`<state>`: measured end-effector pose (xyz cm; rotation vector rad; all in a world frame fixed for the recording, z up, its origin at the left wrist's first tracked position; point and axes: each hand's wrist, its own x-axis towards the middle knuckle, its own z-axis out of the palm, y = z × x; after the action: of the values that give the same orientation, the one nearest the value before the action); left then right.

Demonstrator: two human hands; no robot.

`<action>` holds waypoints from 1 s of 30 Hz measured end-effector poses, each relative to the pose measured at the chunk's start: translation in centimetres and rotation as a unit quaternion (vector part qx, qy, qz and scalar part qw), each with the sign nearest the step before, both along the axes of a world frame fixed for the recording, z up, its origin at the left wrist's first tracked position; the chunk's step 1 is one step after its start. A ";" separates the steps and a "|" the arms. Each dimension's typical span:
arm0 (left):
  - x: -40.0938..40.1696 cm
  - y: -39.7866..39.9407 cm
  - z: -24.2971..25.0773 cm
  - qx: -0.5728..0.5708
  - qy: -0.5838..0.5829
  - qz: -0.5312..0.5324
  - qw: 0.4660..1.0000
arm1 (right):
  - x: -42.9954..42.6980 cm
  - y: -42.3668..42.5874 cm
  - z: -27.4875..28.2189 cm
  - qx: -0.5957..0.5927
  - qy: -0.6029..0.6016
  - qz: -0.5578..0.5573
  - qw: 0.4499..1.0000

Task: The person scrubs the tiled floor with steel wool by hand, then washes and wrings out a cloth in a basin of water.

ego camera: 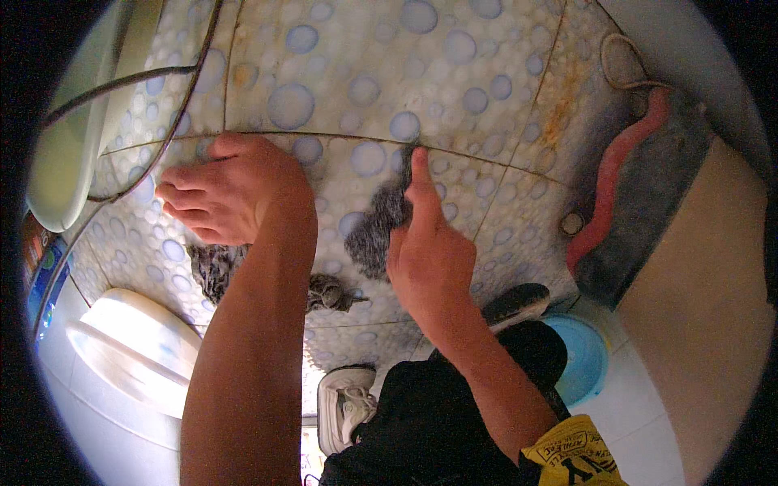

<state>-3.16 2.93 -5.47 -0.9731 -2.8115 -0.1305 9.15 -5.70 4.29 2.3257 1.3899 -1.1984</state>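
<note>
My left hand (222, 191) rests low over the patterned tile floor (358, 54), its fingers bent and pointing left. Its palm is hidden, so what lies under it does not show. A crumpled dark grey cloth (213, 270) lies beside the heel of that hand, and another crumpled dark piece (328, 291) shows to the right of my forearm. My right hand (431, 243) is closed along the edge of a blurred, dark shaggy thing (377, 231), possibly a cloth or brush, at floor level. One finger or thumb points forward; the grasp is partly hidden.
A pale green rounded object (67, 170) and looping cable (146, 73) are at left. Below stands a white basin (134, 346). A red hose (608, 182) runs along a dark ledge (650, 200) at right. A blue basin (586, 358) and shoes (346, 407) are near my legs.
</note>
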 end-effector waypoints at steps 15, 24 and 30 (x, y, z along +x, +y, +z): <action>0.2 -0.2 -0.3 0.000 0.017 -0.009 1.000 | -0.3 0.1 -2.0 0.055 0.008 -0.067 0.996; 0.2 0.1 -0.1 -0.006 0.017 0.006 1.000 | -0.8 -0.1 -2.2 0.100 0.033 -0.098 0.990; -0.7 -0.3 -1.7 -0.027 0.035 0.015 0.999 | 0.6 -0.8 -2.0 0.077 0.036 -0.060 0.995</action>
<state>-3.81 2.67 -7.19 -0.9289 -2.7777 -0.0165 9.71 -6.53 2.27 2.5283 1.4314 -1.2594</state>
